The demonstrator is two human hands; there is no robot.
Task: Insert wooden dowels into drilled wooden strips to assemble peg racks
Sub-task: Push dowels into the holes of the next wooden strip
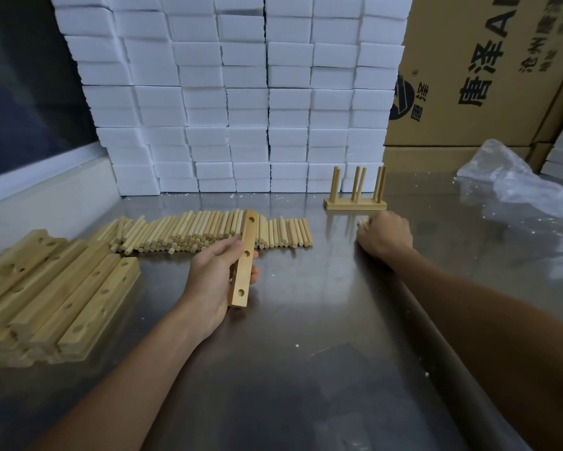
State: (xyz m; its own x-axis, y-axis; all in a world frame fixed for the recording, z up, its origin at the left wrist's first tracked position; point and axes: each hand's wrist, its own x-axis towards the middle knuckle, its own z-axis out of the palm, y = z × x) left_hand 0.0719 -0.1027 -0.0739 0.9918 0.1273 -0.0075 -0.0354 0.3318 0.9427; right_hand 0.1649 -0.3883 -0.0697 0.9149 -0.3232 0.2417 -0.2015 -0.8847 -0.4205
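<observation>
Head view: one finished rack [355, 190] standing toward bench [306, 320] far edge; left hand [215, 278] gripping undowelled strip [244, 262] mid-bench; right hand [385, 237] curled around dowels [363, 222]; stacked strips [55, 294] at left edge remaining.

a pale wooden strip [245, 260] with three drilled holes is lifted, tilted. loose dowels [208, 232] lie in a row behind it; more strips [55, 297] are stacked left. a finished rack [355, 193] stands upright, far right.

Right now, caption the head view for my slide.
Left hand holds a drilled strip before the dowel pile; right hand grips dowels near a finished rack.
</observation>
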